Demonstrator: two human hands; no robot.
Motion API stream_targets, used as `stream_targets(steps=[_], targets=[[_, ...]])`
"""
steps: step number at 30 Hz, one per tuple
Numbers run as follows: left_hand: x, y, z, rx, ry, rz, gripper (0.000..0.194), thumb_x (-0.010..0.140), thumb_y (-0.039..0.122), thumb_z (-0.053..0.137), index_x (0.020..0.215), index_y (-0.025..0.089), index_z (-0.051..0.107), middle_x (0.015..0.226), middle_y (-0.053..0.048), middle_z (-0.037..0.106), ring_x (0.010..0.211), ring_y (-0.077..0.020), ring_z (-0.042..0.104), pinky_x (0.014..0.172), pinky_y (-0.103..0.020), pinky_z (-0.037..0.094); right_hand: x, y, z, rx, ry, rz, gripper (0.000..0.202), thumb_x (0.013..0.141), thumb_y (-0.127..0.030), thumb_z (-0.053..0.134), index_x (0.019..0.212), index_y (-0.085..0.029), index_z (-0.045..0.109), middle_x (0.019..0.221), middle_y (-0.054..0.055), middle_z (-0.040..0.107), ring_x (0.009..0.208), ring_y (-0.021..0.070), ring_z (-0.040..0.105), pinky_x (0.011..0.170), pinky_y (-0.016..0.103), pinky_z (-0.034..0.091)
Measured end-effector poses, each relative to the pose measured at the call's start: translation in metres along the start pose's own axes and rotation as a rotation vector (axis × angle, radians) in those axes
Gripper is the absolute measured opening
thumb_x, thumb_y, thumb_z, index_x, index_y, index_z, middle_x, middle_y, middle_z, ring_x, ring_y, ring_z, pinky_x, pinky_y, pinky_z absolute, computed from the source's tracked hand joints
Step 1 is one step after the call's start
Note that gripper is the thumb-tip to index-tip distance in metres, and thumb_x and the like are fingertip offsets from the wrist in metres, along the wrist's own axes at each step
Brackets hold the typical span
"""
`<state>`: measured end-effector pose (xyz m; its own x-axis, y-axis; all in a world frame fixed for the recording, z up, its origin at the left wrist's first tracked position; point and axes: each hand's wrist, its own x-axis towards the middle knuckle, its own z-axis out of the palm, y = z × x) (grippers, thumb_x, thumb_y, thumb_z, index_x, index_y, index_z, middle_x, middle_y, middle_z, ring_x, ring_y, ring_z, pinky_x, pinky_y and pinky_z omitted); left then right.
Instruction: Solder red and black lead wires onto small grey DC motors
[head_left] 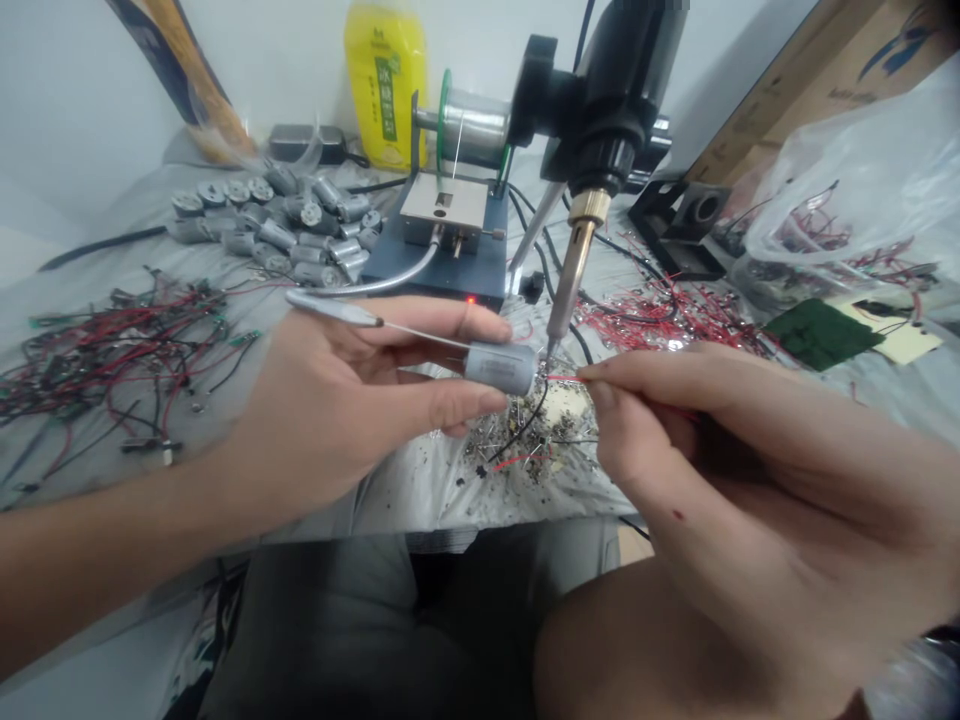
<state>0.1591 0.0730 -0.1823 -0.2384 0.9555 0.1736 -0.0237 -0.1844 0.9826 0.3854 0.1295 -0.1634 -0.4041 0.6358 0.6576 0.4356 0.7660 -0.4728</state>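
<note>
My left hand [375, 390] grips a small grey cylindrical motor [501, 368] between thumb and fingers, its end facing right. Across the same hand lies the pale nozzle of a solder feed tube [337, 308], with a thin wire reaching to the motor. My right hand [675, 440] pinches a thin red wire [566, 378], whose tip is at the motor's right end. Just above that spot points the tip of a soldering iron [561, 315], clamped in a black holder [547, 100]. Whether tip and motor touch, I cannot tell. A black wire [534, 420] hangs below the motor.
Behind my hands stands a solder feeder [442, 215] with a solder spool [476, 125]. Several grey motors [292, 225] are heaped at back left, near a yellow bottle [386, 85]. Tangled wires [127, 350] lie left; red wires [637, 310] lie right. Solder debris [525, 445] covers the table's front.
</note>
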Motion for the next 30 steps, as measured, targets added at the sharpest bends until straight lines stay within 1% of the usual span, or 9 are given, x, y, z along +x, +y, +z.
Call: stream_targets(steps=[2, 4, 8, 15, 21, 24, 26, 28, 30], targets=[[0.0, 0.0, 0.0, 0.008, -0.001, 0.006, 0.029, 0.083, 0.022, 0.106, 0.108, 0.033, 0.094, 0.097, 0.006, 0.086, 0.072, -0.0108, 0.081, 0.066, -0.01, 0.07, -0.001, 0.0, 0.001, -0.021, 0.072, -0.013, 0.017, 0.104, -0.017, 0.077, 0.092, -0.029, 0.081, 0.085, 0.001, 0.07, 0.081, 0.0167, 0.069, 0.063, 0.032, 0.047], [0.0, 0.0, 0.0, 0.009, 0.002, 0.015, 0.028, 0.083, 0.023, 0.106, 0.107, 0.032, 0.094, 0.096, 0.006, 0.086, 0.071, -0.0111, 0.08, 0.065, -0.012, 0.071, -0.002, 0.0, 0.002, -0.027, 0.094, -0.009, 0.017, 0.104, -0.018, 0.078, 0.092, -0.029, 0.082, 0.086, 0.001, 0.071, 0.081, 0.0166, 0.068, 0.063, 0.032, 0.047], [0.0, 0.0, 0.0, 0.018, -0.008, 0.011, 0.028, 0.084, 0.026, 0.106, 0.108, 0.032, 0.094, 0.093, 0.005, 0.085, 0.068, -0.01, 0.079, 0.065, -0.012, 0.071, -0.002, 0.001, 0.002, -0.022, 0.064, -0.013, 0.019, 0.101, -0.014, 0.076, 0.094, -0.03, 0.082, 0.088, -0.001, 0.072, 0.08, 0.015, 0.067, 0.063, 0.03, 0.047], [-0.002, -0.003, -0.002, 0.006, -0.03, 0.019, 0.027, 0.088, 0.028, 0.104, 0.112, 0.035, 0.093, 0.097, 0.005, 0.086, 0.071, -0.0093, 0.078, 0.066, -0.012, 0.069, -0.003, 0.0, 0.001, -0.037, 0.086, 0.011, 0.019, 0.103, -0.015, 0.075, 0.093, -0.031, 0.081, 0.087, -0.002, 0.071, 0.081, 0.0158, 0.066, 0.064, 0.03, 0.047], [-0.002, -0.001, -0.004, 0.031, -0.06, -0.021, 0.028, 0.09, 0.029, 0.102, 0.116, 0.031, 0.092, 0.099, 0.003, 0.086, 0.069, -0.008, 0.076, 0.067, -0.014, 0.067, -0.002, 0.002, 0.0, 0.006, 0.063, 0.021, 0.017, 0.1, -0.014, 0.078, 0.095, -0.029, 0.082, 0.086, -0.001, 0.072, 0.079, 0.0141, 0.067, 0.064, 0.029, 0.047], [-0.002, 0.003, -0.004, 0.103, -0.087, -0.146, 0.034, 0.09, 0.032, 0.101, 0.122, 0.031, 0.09, 0.101, 0.002, 0.087, 0.072, -0.0104, 0.079, 0.071, -0.017, 0.068, -0.003, 0.01, -0.002, 0.014, 0.011, 0.072, 0.013, 0.102, -0.018, 0.077, 0.099, -0.029, 0.082, 0.094, -0.002, 0.077, 0.083, 0.0128, 0.072, 0.065, 0.027, 0.048], [-0.001, 0.004, -0.003, 0.163, -0.107, -0.181, 0.034, 0.089, 0.028, 0.099, 0.122, 0.028, 0.089, 0.105, 0.001, 0.088, 0.082, -0.0142, 0.083, 0.077, -0.02, 0.07, -0.004, 0.019, -0.003, 0.008, -0.004, 0.069, 0.013, 0.104, -0.021, 0.075, 0.103, -0.03, 0.084, 0.095, -0.003, 0.079, 0.079, 0.0119, 0.072, 0.06, 0.025, 0.048], [0.001, 0.001, -0.003, 0.319, -0.173, -0.117, 0.029, 0.094, 0.025, 0.094, 0.122, 0.022, 0.087, 0.11, -0.001, 0.088, 0.09, -0.0162, 0.085, 0.083, -0.023, 0.071, -0.005, 0.028, -0.003, -0.005, 0.024, 0.011, 0.01, 0.101, -0.024, 0.079, 0.103, -0.03, 0.087, 0.092, -0.002, 0.079, 0.074, 0.0117, 0.071, 0.054, 0.024, 0.045], [0.004, -0.006, -0.004, 0.514, -0.25, -0.015, 0.024, 0.097, 0.023, 0.091, 0.121, 0.02, 0.087, 0.115, -0.003, 0.088, 0.089, -0.0166, 0.083, 0.084, -0.026, 0.071, -0.006, 0.032, -0.004, -0.022, 0.049, 0.043, 0.007, 0.101, -0.03, 0.081, 0.105, -0.03, 0.087, 0.096, -0.002, 0.081, 0.078, 0.0137, 0.073, 0.054, 0.025, 0.046]])
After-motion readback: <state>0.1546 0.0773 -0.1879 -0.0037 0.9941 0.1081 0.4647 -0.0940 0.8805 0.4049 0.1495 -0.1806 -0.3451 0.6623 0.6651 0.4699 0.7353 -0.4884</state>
